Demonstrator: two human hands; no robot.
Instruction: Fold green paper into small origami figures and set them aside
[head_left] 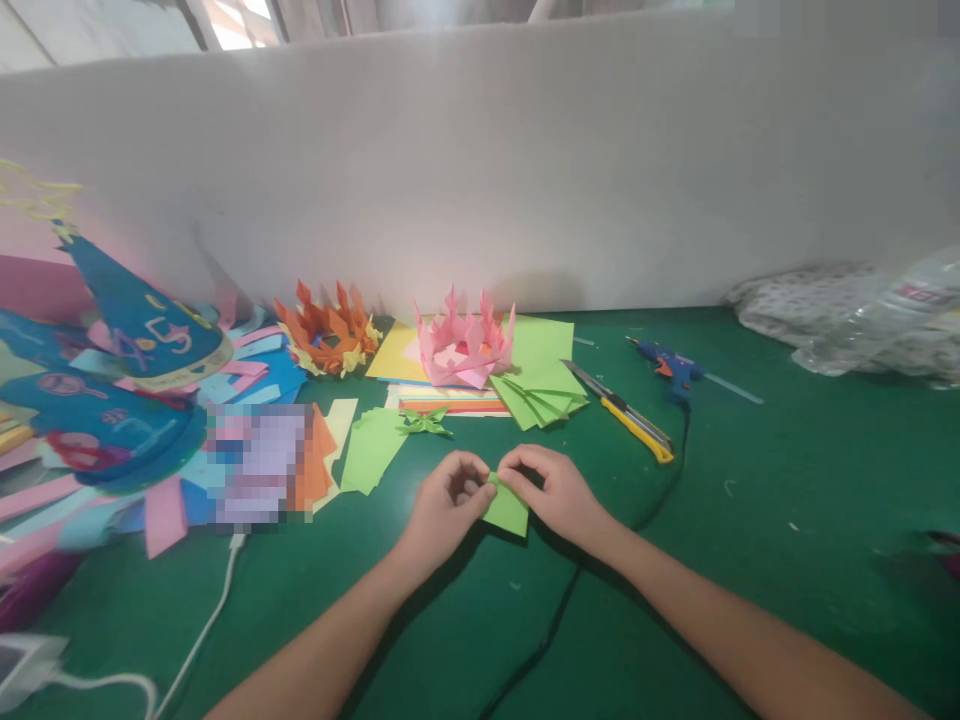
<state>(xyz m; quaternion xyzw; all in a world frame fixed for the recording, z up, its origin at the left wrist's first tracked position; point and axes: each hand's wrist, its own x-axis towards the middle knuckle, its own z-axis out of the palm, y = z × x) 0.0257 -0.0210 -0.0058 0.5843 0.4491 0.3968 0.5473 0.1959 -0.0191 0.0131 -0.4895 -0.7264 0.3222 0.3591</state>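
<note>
Between my two hands is a small piece of green paper (508,512), pinched at its upper edge above the green table (750,520). My left hand (454,500) grips it with thumb and fingers from the left. From the right, the closed thumb and fingers of my right hand (553,490) press on the same edge. The fingertips nearly meet and hide part of the paper. Just beyond lie a folded green paper piece (426,421), a few green sheets (373,447) and a fanned green stack (541,402).
A pink paper crown (466,350) and an orange one (330,335) stand at the back. On the right lie a yellow utility knife (626,418) and a blue glue gun (667,367), its black cord running under my right arm. Blue decorated paper hats (142,320) crowd the left.
</note>
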